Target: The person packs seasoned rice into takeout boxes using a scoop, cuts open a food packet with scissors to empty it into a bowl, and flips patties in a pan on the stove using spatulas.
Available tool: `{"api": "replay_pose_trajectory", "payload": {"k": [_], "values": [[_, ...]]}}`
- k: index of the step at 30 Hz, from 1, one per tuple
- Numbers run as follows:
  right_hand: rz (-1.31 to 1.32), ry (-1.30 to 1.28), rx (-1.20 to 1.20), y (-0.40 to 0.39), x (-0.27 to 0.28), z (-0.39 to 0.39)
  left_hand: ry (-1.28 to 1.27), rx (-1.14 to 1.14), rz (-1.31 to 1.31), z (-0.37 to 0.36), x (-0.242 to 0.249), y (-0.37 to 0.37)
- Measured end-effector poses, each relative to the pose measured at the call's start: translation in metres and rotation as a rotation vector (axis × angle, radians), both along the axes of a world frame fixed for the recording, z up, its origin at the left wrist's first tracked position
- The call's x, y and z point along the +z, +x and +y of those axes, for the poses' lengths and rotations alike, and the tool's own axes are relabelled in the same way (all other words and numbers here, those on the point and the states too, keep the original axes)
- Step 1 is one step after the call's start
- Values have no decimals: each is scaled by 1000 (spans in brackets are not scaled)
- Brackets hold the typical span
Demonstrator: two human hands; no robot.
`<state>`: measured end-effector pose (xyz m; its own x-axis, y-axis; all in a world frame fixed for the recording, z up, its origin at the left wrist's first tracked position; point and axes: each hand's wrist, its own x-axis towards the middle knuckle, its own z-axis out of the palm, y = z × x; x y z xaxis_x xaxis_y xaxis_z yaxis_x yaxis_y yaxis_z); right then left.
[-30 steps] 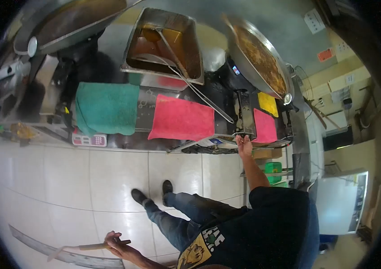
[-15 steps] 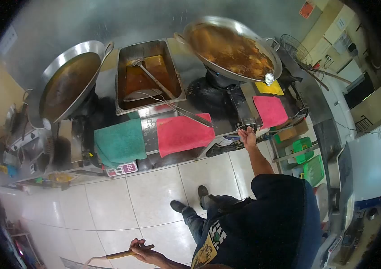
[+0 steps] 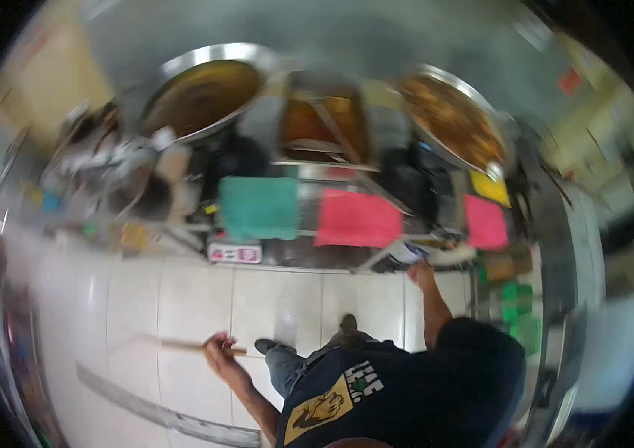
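Observation:
Fingers wrapped round it, my left hand (image 3: 220, 352) holds a tool by its wooden handle (image 3: 181, 346) over the tiled floor. The tool's pale far end is smeared by motion. My right hand (image 3: 421, 275) is low at the counter's front edge, close to a blue-and-white item (image 3: 409, 254); its fingers are blurred. Above that hand, a wok (image 3: 444, 74) holds brown liquid with pieces of food. Folded pink cloths (image 3: 358, 218) hang over the counter edge on either side of it.
A second wok (image 3: 220, 53) of brown liquid stands at the left. Between the woks is a rectangular metal pan (image 3: 324, 163) with a long-handled utensil (image 3: 339, 131) across it. A green cloth (image 3: 257, 207) hangs above a pink-and-white device (image 3: 235, 253). Green containers (image 3: 518, 301) sit under the counter.
The view has swung left, so the counter appears further right. My right hand has come down from the burner control at the counter front. My left hand still holds the wooden-handled tool.

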<state>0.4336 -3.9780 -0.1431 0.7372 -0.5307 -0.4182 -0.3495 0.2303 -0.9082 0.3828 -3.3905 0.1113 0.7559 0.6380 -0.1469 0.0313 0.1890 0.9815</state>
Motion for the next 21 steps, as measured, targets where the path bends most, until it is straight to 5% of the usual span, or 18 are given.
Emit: {"api": "replay_pose_trajectory", "payload": {"k": [1, 2, 4, 6, 11, 13, 16, 21], "values": [[13, 0, 310, -6, -22, 20, -21, -64, -19, 19, 2, 5], [140, 205, 116, 0, -49, 59, -49, -79, 0, 41, -16, 10], [529, 92, 546, 12, 37, 205, -29, -123, 46, 81, -13, 22], [418, 198, 962, 25, 98, 337, -140, -202, -21, 123, -24, 34], [68, 379, 1574, 64, 221, 599, 18, -392, 23, 214, -19, 61], [-10, 377, 1615, 74, 233, 662, -163, -480, 113, 244, 12, 76], [-19, 464, 1513, 99, 256, 732, -55, -455, -19, 280, 7, 111], [-381, -108, 1237, 164, 240, 809, 268, -561, -33, 346, 21, 187]]}}
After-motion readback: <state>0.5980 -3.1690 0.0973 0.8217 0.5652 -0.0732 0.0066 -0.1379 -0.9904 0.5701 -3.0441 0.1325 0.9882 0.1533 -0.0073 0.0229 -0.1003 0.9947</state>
